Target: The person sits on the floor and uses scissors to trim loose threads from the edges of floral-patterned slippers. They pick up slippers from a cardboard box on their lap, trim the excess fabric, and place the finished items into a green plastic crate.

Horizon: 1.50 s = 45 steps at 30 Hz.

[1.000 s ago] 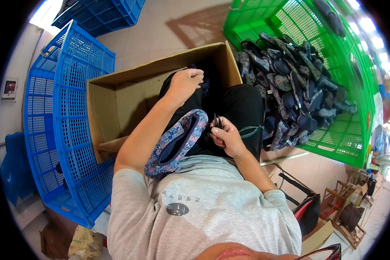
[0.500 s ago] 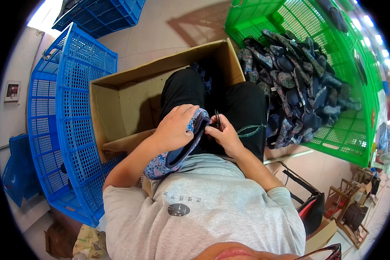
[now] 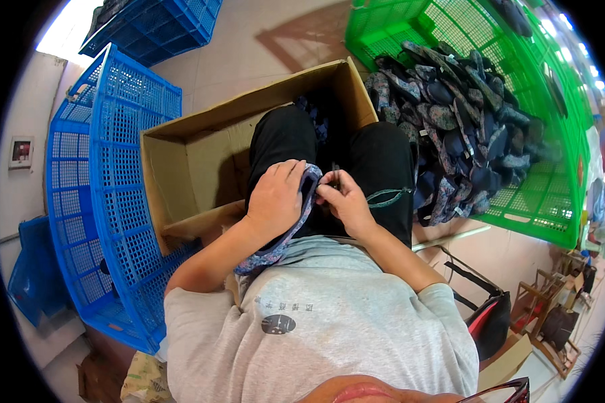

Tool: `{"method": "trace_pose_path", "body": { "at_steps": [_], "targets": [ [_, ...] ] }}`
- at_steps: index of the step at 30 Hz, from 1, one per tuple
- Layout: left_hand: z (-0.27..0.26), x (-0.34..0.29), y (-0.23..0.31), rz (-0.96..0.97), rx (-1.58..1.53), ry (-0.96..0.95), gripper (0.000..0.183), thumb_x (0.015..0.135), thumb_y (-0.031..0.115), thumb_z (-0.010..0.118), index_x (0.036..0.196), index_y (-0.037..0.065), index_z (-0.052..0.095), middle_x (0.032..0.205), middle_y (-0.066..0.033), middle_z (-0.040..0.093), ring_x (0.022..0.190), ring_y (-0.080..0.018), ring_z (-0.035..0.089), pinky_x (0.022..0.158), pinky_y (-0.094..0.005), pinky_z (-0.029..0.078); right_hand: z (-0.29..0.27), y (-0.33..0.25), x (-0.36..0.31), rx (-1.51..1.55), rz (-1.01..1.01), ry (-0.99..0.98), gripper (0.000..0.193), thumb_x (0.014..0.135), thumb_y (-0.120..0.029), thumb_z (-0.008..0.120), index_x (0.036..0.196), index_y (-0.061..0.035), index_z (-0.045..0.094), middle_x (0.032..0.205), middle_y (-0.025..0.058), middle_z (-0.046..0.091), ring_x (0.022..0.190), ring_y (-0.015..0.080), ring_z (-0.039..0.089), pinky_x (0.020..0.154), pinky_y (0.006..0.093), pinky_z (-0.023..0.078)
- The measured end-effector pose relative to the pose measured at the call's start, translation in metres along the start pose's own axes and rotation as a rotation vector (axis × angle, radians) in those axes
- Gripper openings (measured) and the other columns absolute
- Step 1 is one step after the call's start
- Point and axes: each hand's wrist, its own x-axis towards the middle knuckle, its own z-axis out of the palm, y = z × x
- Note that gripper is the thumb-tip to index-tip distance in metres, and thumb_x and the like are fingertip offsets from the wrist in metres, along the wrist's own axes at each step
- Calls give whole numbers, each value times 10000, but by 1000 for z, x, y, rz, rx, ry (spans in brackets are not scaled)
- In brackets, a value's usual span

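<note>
My left hand (image 3: 279, 198) is closed around a blue floral cloth slipper (image 3: 265, 258) with a dark edge band. The slipper hangs over my lap, its lower end against my grey shirt. At its upper edge, the thumb and fingers of my right hand (image 3: 347, 203) pinch together. Small black thread snips (image 3: 335, 176) stick up from that hand, partly hidden by the fingers. A green cord loop (image 3: 388, 197) lies on my right thigh, beside the right hand.
An open cardboard box (image 3: 188, 164) surrounds my knees, with dark patterned cloth pieces (image 3: 318, 124) inside. To the right, a green crate (image 3: 534, 218) holds a heap of similar slippers (image 3: 450, 114). Blue crates (image 3: 131, 168) stand on the left; a red-and-black bag (image 3: 487, 328) sits at lower right.
The slipper has turned in my left hand, so its opening and floral side show less. The snips have tipped and are now more hidden by my right fingers.
</note>
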Motion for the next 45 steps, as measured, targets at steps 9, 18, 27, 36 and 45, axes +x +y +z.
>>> {"method": "trace_pose_path", "body": {
  "at_steps": [9, 18, 27, 36, 45],
  "targets": [
    [6, 7, -23, -284, -416, 138, 383, 785, -129, 504, 1113, 16, 640, 1084, -186, 669, 1031, -379, 632, 924, -384, 491, -18, 6, 10, 31, -83, 152, 229, 941, -162, 673, 1138, -77, 592, 903, -38, 599, 752, 26, 518, 662, 179, 436],
    [0, 12, -14, -285, -460, 77, 347, 789, 67, 703, 1132, 43, 657, 1108, -145, 665, 1044, -332, 627, 917, -366, 490, -5, 6, 22, -31, -151, 72, 228, 914, -151, 707, 1096, -71, 595, 942, -45, 584, 818, 35, 521, 761, 202, 445],
    [-13, 41, -4, -275, -195, -122, 607, 718, 90, 699, 1308, 77, 558, 1296, -174, 551, 1202, -372, 516, 1052, -417, 406, -6, -13, 29, -157, -269, 69, 513, 896, -291, 723, 1270, 9, 540, 1118, 71, 622, 1001, 123, 589, 875, 268, 478],
    [-6, 72, 11, -352, -108, 145, 472, 693, 64, 673, 1152, 21, 570, 1246, -184, 516, 1172, -388, 492, 1029, -435, 402, 8, -39, 23, -809, -371, 191, 879, 757, -409, 729, 1474, -67, 352, 1212, 261, 588, 1117, 383, 589, 963, 415, 468],
    [-1, 82, 21, -274, -65, 284, 454, 680, 60, 685, 1122, 29, 588, 1149, -145, 570, 1105, -363, 520, 963, -435, 438, 10, -46, 39, -744, -500, 294, 694, 770, -170, 665, 1419, -104, 428, 1201, 228, 606, 1115, 398, 586, 961, 424, 465]
  ]
}}
